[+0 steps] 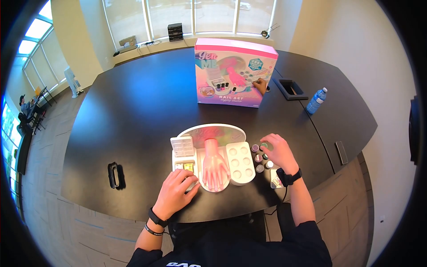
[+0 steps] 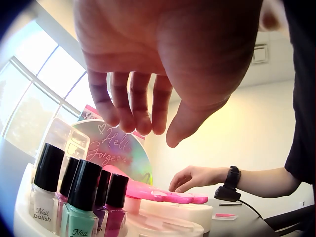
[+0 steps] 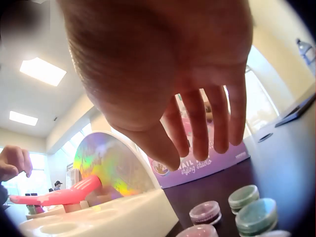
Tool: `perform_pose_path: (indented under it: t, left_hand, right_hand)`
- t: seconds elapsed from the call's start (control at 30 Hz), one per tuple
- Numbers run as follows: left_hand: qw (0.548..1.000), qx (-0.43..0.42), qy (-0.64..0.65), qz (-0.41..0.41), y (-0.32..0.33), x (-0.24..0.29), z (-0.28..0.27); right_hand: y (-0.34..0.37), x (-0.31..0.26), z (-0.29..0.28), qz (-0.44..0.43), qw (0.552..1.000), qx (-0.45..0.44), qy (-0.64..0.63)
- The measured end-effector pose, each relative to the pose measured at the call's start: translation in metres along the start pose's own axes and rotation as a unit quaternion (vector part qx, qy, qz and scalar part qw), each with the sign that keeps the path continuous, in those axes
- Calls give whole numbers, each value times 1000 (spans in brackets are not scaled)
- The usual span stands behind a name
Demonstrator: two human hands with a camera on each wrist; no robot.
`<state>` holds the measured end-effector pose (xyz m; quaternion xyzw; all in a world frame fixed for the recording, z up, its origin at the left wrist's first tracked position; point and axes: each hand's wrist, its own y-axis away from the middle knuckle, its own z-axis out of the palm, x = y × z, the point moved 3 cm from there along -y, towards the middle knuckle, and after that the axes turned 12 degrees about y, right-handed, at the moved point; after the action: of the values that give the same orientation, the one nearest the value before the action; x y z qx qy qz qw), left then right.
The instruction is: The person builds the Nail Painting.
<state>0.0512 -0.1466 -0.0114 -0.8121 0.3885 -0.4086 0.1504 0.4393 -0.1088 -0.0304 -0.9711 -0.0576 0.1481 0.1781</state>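
Left hand (image 1: 175, 191), fingers relaxed, thumb apart, above nail polish bottles (image 2: 83, 190) beside the pink model hand (image 1: 215, 162), right hand (image 1: 281, 153), fingers loosely bent, thumb apart, above small lidded jars (image 3: 256, 216) beside the white tray (image 1: 240, 162).

Lg dk bench (image 1: 133, 89) w/ curved edges; grey-brn floor (image 1: 98, 231) w/ thin blue streaks; cream walls (image 1: 378, 58); tall windows (image 1: 169, 18) at back w/ pale blinds, more glazing (image 1: 39, 29) far L; rect. ceiling lights (image 3: 43, 71) lit.

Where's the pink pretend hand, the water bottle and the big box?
Pink pretend hand (image 1: 214, 163): head view, on its back.
Water bottle (image 1: 316, 102): head view, its side.
Big box (image 1: 234, 75): head view, front panel.
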Motion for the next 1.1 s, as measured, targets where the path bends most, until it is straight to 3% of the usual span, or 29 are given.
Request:
perform_pose_path:
  t: [0.27,0.6,1.1]
  left_hand:
    - [1000,9,1,1,0,1,0]
    - [999,36,-18,-18,3,-9,-12]
    - [997,47,-18,-61,27,-32,-23]
  right_hand:
    - [-10,19,34,-8,996,-85,-29]
    - [-11,24,51,-5,993,-113,-29]
    - [-12,-28,8,-7,1000,7,-20]
